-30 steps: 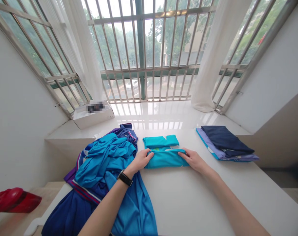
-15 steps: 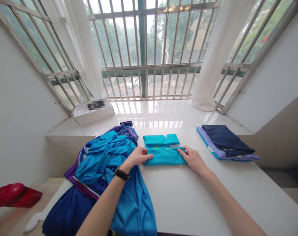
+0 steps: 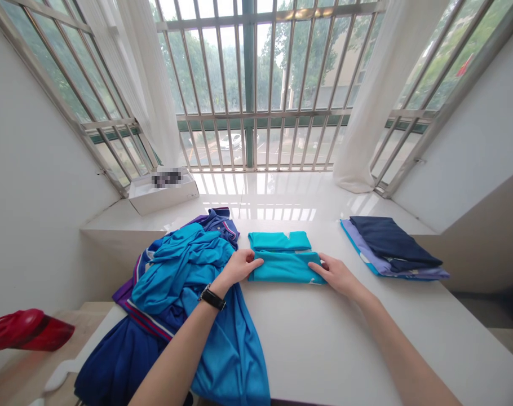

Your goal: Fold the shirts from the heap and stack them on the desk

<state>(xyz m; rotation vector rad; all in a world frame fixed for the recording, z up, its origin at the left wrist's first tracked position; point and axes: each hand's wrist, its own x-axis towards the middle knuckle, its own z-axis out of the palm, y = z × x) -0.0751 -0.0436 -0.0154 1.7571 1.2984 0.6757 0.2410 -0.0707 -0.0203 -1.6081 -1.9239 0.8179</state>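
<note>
A turquoise garment [image 3: 288,267] lies on the white table, folded into two flat bands, a near one and a narrower far one. At the near band's left end, my left hand [image 3: 238,265] pinches the cloth between thumb and fingers. My right hand [image 3: 336,273] grips its right end the same way, thumb on top. A black watch [image 3: 212,297] is on my left wrist. Beside my left forearm is a loose heap with a bright blue garment [image 3: 184,265] on top and a dark blue garment [image 3: 119,361] below. What kind of garment the turquoise one is, I cannot tell.
Folded clothes, navy on top [image 3: 394,241], are stacked at the table's right. A white box [image 3: 163,194] sits on the window sill [image 3: 260,194] at left. Behind are barred windows and white curtains [image 3: 358,113]. A red bottle [image 3: 32,330] stands low at far left.
The near band has come slightly closer to the far one, narrowing the gap where the inner print showed. Both hands keep their hold, and the view has shifted slightly.
</note>
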